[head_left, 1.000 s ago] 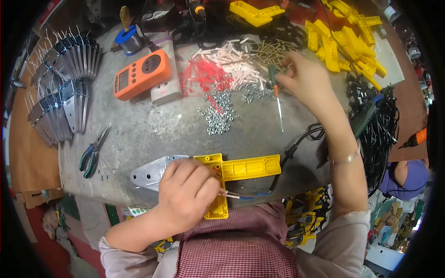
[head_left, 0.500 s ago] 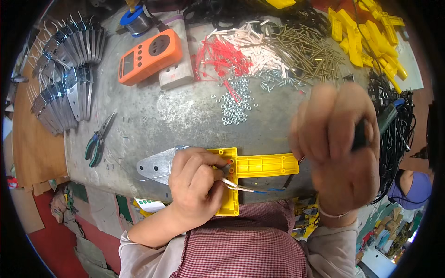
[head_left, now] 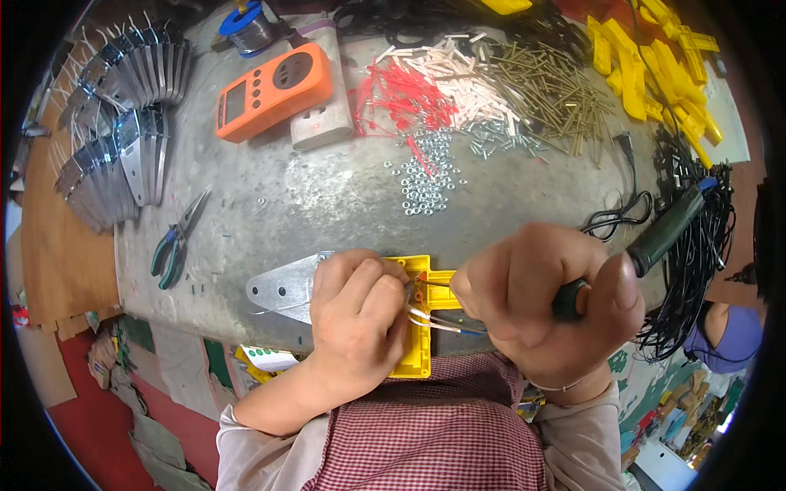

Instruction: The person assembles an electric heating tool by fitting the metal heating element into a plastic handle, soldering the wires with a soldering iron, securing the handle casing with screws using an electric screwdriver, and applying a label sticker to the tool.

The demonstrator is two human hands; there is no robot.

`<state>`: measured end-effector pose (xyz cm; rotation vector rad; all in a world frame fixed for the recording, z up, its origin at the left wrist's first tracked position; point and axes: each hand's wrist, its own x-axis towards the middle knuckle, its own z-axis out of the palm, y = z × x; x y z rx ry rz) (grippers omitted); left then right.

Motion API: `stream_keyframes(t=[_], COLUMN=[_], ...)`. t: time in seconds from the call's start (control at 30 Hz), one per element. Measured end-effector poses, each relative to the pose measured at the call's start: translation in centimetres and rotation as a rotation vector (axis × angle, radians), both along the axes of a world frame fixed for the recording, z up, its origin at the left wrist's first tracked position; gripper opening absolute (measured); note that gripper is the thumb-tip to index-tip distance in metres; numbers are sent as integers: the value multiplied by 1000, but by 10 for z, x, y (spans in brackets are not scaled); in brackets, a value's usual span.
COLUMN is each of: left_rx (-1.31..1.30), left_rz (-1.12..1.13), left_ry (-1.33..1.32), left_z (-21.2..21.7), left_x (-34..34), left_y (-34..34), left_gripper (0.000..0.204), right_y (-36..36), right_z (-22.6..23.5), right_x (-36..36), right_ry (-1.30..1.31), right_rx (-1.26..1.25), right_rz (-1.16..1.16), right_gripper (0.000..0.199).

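My left hand (head_left: pixel 360 315) pinches at the wide end of a yellow plastic housing half (head_left: pixel 419 360) near the table's front edge. Its fingertips hide whatever small part they hold. Beyond the knuckles, a tapered silver metal plate (head_left: pixel 282 290) with holes sticks out to the left. White, brown and blue wires (head_left: pixel 442 326) run out from under the fingers to the right. Closed around a thin-shafted tool with a dark handle (head_left: pixel 567 301), my right hand (head_left: pixel 544 299) covers most of the housing's narrow arm. The tool's shaft points at my left fingertips.
Pliers (head_left: pixel 178 244) lie left. Stacked metal plates (head_left: pixel 110 164), an orange meter (head_left: pixel 274 92) and a solder spool (head_left: pixel 250 31) stand behind. Nuts (head_left: pixel 426 184), red pieces (head_left: pixel 405 98), white sleeves (head_left: pixel 475 74) and brass pins (head_left: pixel 561 98) form piles. A green-handled tool (head_left: pixel 667 233) rests beside black cables (head_left: pixel 696 270).
My right hand has come down and left to the housing, bringing the tool's shaft to my left fingertips. A coiled black cord behind it has come into sight. My left hand keeps its hold.
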<state>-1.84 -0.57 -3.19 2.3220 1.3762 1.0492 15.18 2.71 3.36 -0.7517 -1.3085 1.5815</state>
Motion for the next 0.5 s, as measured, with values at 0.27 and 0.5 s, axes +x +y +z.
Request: stream_keyframes(t=[0.27, 0.5], left_rx=[-123, -165], left_rz=[-69, -76], left_ry=[-81, -175], left_z=[11, 9], left_x=[-8, -10], left_y=[2, 2], left_gripper=[22, 22], right_y=[-9, -11], right_z=[-4, -2], right_x=[-4, -3], right_ry=[105, 56], right_rx=[84, 6], right_rz=[-126, -73], right_gripper=[63, 66])
